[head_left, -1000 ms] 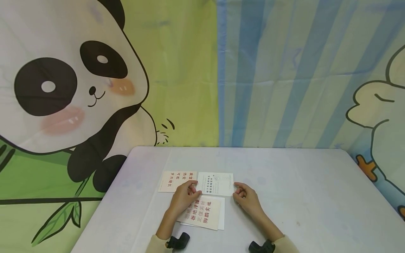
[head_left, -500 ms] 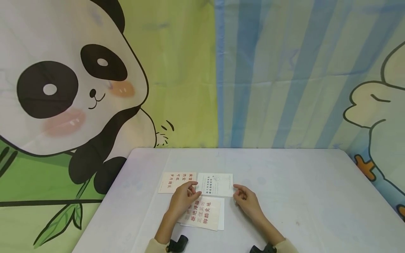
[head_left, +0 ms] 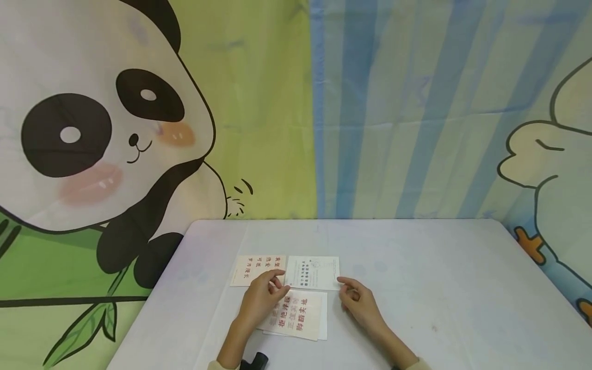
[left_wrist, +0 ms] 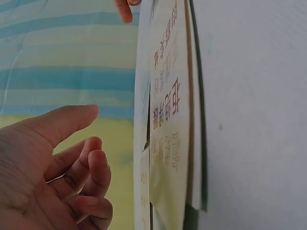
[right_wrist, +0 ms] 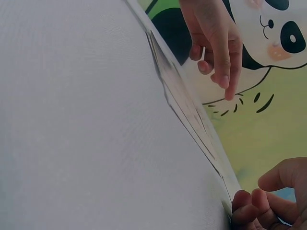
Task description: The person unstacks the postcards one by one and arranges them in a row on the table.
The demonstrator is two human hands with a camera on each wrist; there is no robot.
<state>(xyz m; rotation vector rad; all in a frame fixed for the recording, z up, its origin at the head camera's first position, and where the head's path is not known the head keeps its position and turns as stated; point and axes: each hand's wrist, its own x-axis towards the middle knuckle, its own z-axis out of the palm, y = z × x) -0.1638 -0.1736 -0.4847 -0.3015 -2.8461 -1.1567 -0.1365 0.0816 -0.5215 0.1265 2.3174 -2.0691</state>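
A white card (head_left: 319, 272) with small dark print and a line drawing lies on the table. Beside its left edge hovers my left hand (head_left: 260, 299), thumb and forefinger apart and holding nothing; in the left wrist view its other fingers are loosely curled. Close to the card's lower right corner is my right hand (head_left: 363, 307), its forefinger extended, the rest loosely bent and nothing held. A cream card (head_left: 247, 270) with red characters lies at the upper left. Nearer me, another cream card (head_left: 307, 324) with red characters overlaps a white sheet (head_left: 324, 321); my left hand partly covers this pile.
The pale table (head_left: 439, 288) runs back to a printed curtain (head_left: 393, 103) with a panda on its left side. Black camera mounts sit at the wrists, the left one (head_left: 256, 361) showing at the bottom.
Both hands have drawn back slightly toward me from the white card's edges. The cards stay where they were; the head view has tilted up a little.
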